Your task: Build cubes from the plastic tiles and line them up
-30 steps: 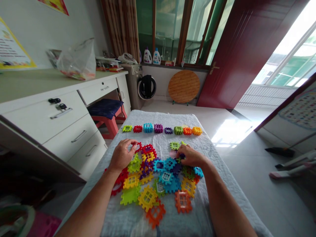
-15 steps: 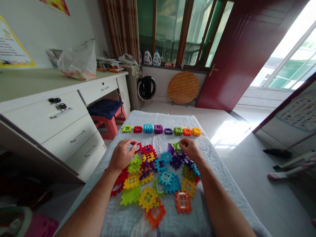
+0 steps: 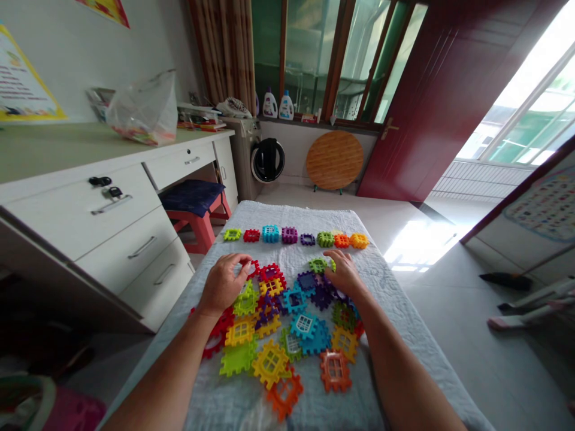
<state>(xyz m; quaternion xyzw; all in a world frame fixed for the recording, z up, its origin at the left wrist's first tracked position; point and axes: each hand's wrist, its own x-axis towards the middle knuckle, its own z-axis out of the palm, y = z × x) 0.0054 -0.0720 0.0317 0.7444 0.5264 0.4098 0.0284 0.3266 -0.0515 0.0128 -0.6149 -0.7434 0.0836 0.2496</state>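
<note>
My left hand point(image 3: 227, 281) is at the left edge of a loose pile of toothed plastic building tiles, its thumb and fingers drawn together. They are beside a red tile point(image 3: 254, 269); whether they grip it is hard to see. At the pile's far right, my right hand point(image 3: 347, 275) pinches the right side of a light green tile point(image 3: 318, 265). Under and beside that hand are dark purple tiles point(image 3: 321, 296). Nearer me lie a blue tile point(image 3: 304, 324), a yellow tile point(image 3: 271, 363) and an orange tile point(image 3: 335, 370), among several others, some overlapping.
Beyond the pile, a row of small stacks runs across the cloth-covered table point(image 3: 278, 209), with a teal stack point(image 3: 271, 234) and a purple stack point(image 3: 290, 235) among them. A white desk point(image 3: 108, 203) and a stool point(image 3: 193, 199) stand at the left.
My right hand has shifted slightly, and the light green tile beside it lies flatter, its opening now showing. A purple tile near it has changed position. My left hand stays put.
</note>
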